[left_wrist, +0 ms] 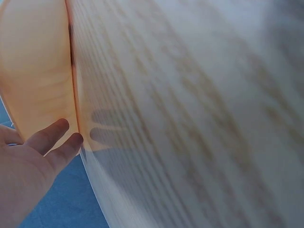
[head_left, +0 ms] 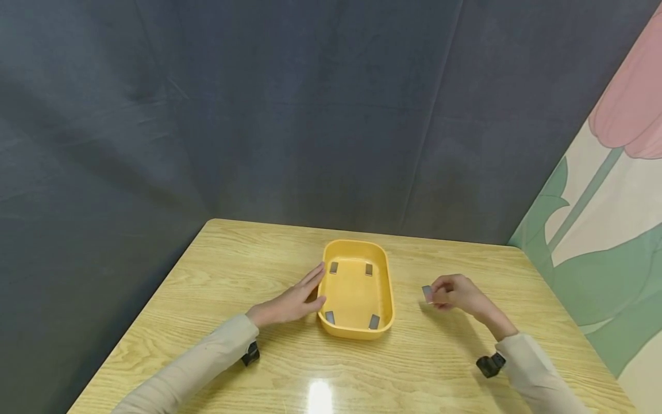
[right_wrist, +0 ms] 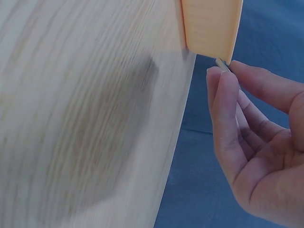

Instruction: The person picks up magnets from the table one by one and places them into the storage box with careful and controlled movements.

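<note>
A shallow yellow tray (head_left: 357, 293) with rounded corners stands on the wooden table. Inside, near its corners, lie several small grey rectangular pieces, one of them a grey piece (head_left: 374, 321) at the near right. My left hand (head_left: 292, 301) rests against the tray's left side with its fingers extended; in the left wrist view, fingertips (left_wrist: 75, 139) touch the outer wall. To the right of the tray, my right hand (head_left: 457, 294) pinches a thin small grey rectangular piece (head_left: 427, 293) between thumb and fingers, raised above the tabletop.
The wooden table (head_left: 233, 259) runs back to a dark blue curtain (head_left: 320, 115). At the right is a wall panel with a pink tulip pattern (head_left: 615, 230). Both wrists carry small black cameras, one a camera (head_left: 490, 365) on the right.
</note>
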### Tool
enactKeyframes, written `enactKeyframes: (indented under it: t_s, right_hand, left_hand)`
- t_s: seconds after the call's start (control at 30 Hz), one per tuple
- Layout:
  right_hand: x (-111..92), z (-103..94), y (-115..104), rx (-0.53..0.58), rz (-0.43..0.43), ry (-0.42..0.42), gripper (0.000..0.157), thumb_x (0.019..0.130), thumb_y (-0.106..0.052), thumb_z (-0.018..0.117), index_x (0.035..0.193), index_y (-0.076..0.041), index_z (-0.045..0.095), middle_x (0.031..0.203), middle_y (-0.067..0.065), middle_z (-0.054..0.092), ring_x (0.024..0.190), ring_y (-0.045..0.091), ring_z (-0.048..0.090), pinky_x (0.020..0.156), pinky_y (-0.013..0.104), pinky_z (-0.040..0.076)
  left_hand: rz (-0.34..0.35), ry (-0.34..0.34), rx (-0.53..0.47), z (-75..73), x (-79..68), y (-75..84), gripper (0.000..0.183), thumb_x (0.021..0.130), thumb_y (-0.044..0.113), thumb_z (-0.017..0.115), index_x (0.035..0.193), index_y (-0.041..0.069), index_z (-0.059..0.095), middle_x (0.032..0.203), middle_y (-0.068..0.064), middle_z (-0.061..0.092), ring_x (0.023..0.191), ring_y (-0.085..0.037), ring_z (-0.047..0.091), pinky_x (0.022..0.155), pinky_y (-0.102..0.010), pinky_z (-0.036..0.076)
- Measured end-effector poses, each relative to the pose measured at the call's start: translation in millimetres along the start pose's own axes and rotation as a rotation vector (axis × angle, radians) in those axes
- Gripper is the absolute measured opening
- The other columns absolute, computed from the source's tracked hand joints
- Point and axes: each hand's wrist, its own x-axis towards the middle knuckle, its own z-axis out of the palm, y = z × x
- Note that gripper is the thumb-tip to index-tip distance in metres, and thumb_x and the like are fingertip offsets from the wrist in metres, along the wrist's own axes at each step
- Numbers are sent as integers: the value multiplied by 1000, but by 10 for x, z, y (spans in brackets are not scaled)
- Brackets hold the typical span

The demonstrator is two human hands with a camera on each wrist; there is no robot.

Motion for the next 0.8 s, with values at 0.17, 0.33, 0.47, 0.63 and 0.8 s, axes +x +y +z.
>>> enactKeyframes:
  t_s: [0.17,0.33,0.47,0.63,0.8]
  right_hand:
    - [26,39,-40,9,-10,-3,20,94,-5,67,104,11,62,88,17,69,80,36,68,70,45,59]
    - [56,73,-94,16,-7,3,20,94,-6,67,103,11,63,88,16,68,80,36,68,70,46,59]
    - [75,101,-133,15,11,7,19,94,-7,67,103,10,63,89,16,69,80,35,68,70,46,59]
    - [103,127,-181,19,15,12,20,94,-7,67,104,10,63,89,16,68,80,32,68,70,43,59]
    - [127,148,-214,33,4,0,21,94,-8,68,103,10,62,90,20,68,81,34,68,70,43,59]
  left_hand:
    - [2,1,-7,5,5,-4,74,106,38,45,159,10,2,166,-5,-7,149,-19,3,118,-42,19]
    - [-1,0,-16,-2,-2,0,73,106,34,46,159,10,2,166,-5,-8,149,-19,3,117,-43,19]
    - [3,0,-21,0,-2,2,72,106,31,47,159,10,2,166,-6,-7,149,-18,3,117,-43,19]
    - [10,9,7,11,6,-11,72,106,33,46,159,11,2,166,-6,-7,149,-18,5,117,-42,20]
    - [16,18,21,16,13,-12,73,106,35,46,159,11,2,166,-6,-6,149,-21,8,117,-44,22]
